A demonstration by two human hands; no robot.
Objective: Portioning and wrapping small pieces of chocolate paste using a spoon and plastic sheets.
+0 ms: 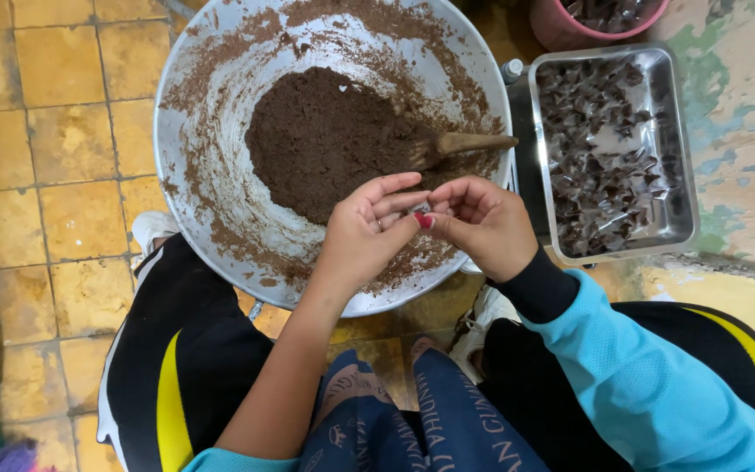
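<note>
Both hands met over the near rim of the metal basin (187,166): the left hand (369,232) and right hand (482,223) pinched a small wrapped piece (420,210) between fingertips. A loose pinch could have dropped it into the brown paste (325,140) just beyond, smearing the wrapper.

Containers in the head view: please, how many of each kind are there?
Large round metal basin with brown paste: 1
Rectangular steel tray of small dark wrapped pieces: 1
Pink bucket, partly cut off at the top: 1
Total: 3
</note>
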